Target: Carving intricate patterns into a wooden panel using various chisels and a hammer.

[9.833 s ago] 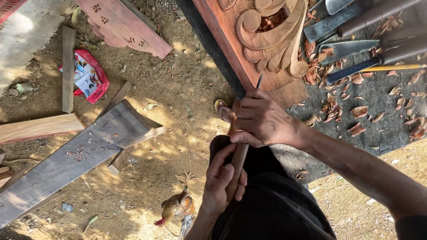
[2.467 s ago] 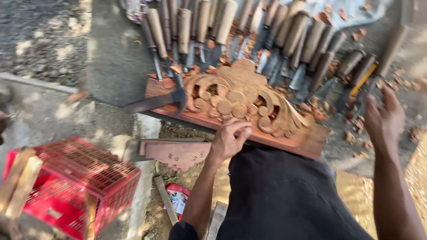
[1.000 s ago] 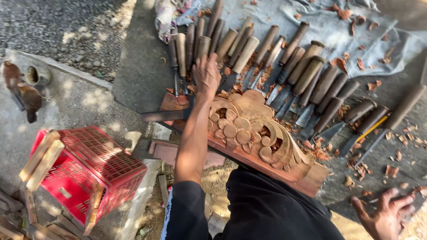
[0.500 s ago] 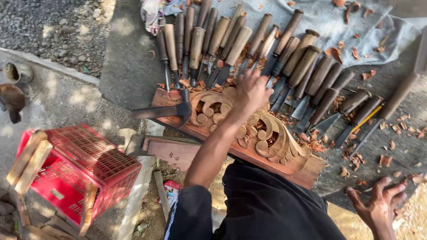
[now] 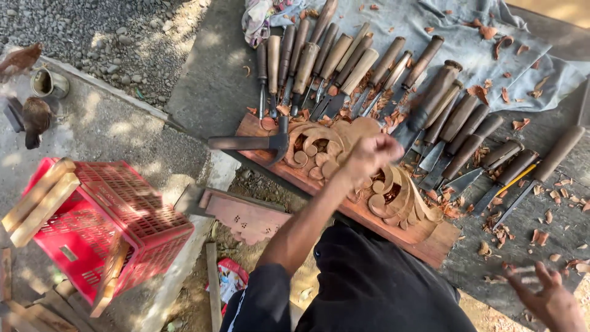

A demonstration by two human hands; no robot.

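Note:
A carved wooden panel (image 5: 402,206) with scroll ornaments lies on the dark bench in front of me. My left hand (image 5: 369,155) hovers over its middle with the fingers curled into a fist; it is blurred and no tool shows in it. My right hand (image 5: 547,301) is low at the bottom right with its fingers spread, holding nothing, above the bench edge. A long row of wood-handled chisels (image 5: 344,61) lies just behind the panel. A metal hammer-like tool (image 5: 246,142) rests against the panel's left end.
Wood shavings (image 5: 498,233) litter the bench and a grey cloth (image 5: 448,24). A red plastic crate (image 5: 117,227) with wooden slats stands at the left. A flat pinkish carved board (image 5: 246,218) and a red packet (image 5: 230,280) lie below. A chicken (image 5: 34,120) stands by a metal cup (image 5: 49,83).
My left hand has pulled back from the row of chisels to the middle of the carved panel and closed. My right hand has stayed low at the right.

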